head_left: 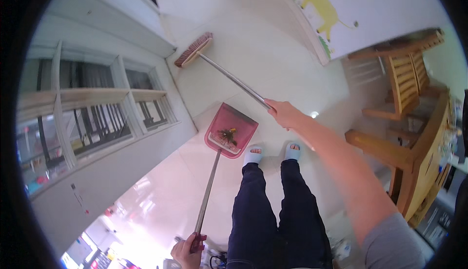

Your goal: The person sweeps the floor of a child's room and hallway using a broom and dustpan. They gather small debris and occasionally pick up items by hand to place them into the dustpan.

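Note:
My right hand (pixel 283 114) grips the metal handle of a broom (pixel 193 49), whose bristled head rests on the pale tiled floor near the corner of a white wall. At the bottom, my left hand (pixel 189 249) is closed round the top of the long metal handle of a pink dustpan (pixel 239 119). The dustpan lies just beyond my slippered feet, with its wide lip turned away from me. Inside it, against a white comb-like strip, sits a small heap of dark green and brown debris (pixel 227 136) with a yellow bit.
A white wall with a paned window (pixel 98 99) runs along the left. At the upper right stands a white panel (pixel 373 9) with a yellow animal picture. Wooden chairs (pixel 404 82) and a wooden table (pixel 426 152) are on the right. Assorted items lie behind my legs.

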A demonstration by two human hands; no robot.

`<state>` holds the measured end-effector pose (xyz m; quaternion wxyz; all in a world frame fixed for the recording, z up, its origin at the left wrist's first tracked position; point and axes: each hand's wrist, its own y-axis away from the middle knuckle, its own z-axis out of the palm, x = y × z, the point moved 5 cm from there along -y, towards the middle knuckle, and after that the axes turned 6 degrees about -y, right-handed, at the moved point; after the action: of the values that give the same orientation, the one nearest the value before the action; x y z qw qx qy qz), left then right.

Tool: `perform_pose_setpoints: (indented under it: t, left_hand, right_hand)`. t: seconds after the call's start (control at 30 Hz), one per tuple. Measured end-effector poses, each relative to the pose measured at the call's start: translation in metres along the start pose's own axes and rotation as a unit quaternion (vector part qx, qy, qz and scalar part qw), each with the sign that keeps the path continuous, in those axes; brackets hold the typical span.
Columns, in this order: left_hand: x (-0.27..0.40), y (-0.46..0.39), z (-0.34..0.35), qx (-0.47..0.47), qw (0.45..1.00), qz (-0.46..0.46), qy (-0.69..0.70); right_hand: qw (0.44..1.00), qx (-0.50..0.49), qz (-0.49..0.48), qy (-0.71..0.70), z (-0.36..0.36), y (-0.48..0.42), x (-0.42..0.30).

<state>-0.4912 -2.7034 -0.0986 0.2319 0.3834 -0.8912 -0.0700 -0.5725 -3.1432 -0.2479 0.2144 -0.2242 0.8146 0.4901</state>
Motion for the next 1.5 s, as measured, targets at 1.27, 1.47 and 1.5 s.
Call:
perform_pose_setpoints:
  t: [1.27,1.47,1.5]
  left_hand:
    - [0.221,0.333,0.169,0.365,0.649,-0.653,0.138]
    - [0.275,0.4,0.197,0.424,0.484,-0.737,0.209]
    - [0.284,0.415,0.206,0.433,0.449,-0.749,0.224]
  right_hand:
    - [0.84,-0.181,-0.172,0.481,-0.198,0.132,0.038]
    - [0.737,-0.266,-0.219,0.582,-0.107,0.101,0.007]
    - [0.735,-0.279,-0.244,0.568,-0.089,0.094,0.009]
